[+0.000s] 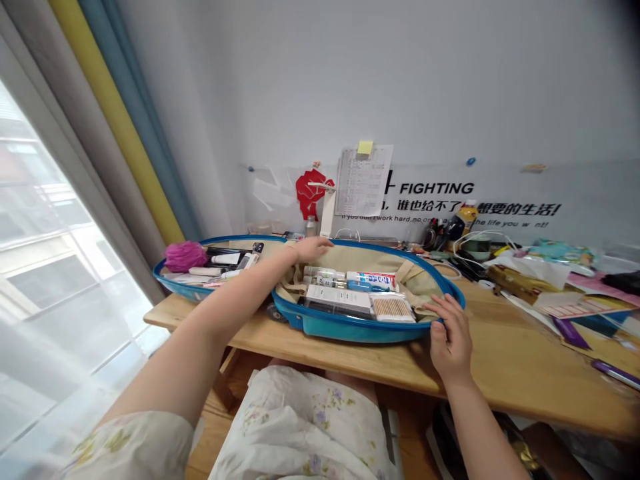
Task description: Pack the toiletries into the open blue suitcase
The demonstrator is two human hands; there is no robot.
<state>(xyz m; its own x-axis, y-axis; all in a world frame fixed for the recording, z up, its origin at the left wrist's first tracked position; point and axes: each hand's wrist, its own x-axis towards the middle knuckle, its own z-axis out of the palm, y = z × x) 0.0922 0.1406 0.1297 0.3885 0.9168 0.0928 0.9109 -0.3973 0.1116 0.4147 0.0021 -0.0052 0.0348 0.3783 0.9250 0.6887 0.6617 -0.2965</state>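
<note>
An open blue suitcase (345,331) with a beige lining lies on the wooden table. In its right half are a toothpaste tube (373,279), a pack of cotton swabs (393,309), a white box (337,298) and small clear bottles (324,273). The left half holds a purple bath puff (185,256) and several tubes. My left hand (313,249) stretches over the back rim near the middle, its fingers extended and apart, nothing in them. My right hand (451,337) grips the rim at the right end, fingers over the edge and thumb at the front.
Papers, cables and packets clutter the table's right side, with a purple pen (616,373) near its edge. An orange-capped bottle (465,215) stands by the wall. A printed sheet (364,180) hangs behind the suitcase. Curtains (90,120) and a window are at left.
</note>
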